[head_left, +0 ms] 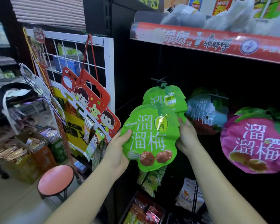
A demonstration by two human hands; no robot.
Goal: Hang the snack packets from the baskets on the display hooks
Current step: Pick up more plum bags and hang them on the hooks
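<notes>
My left hand [120, 152] grips the left edge of a green plum snack packet [150, 138], thumb on its front. My right hand [187, 136] holds the same packet's right edge from behind. The packet is upright in front of the dark display rack. Just above and behind it a second green packet [166, 97] hangs on a display hook [159, 80]. To the right hang a blue-and-red packet [207, 110] and a pink packet [255, 143]. A basket [131, 202] with red and yellow packets sits low under my arms.
A red shelf edge [217, 42] juts out overhead. A white wire grid [81, 62] with a red cartoon card stands to the left. A pink round stool [56, 180] and open cartons [23, 152] sit on the floor. Pale packets [189, 194] hang lower on the rack.
</notes>
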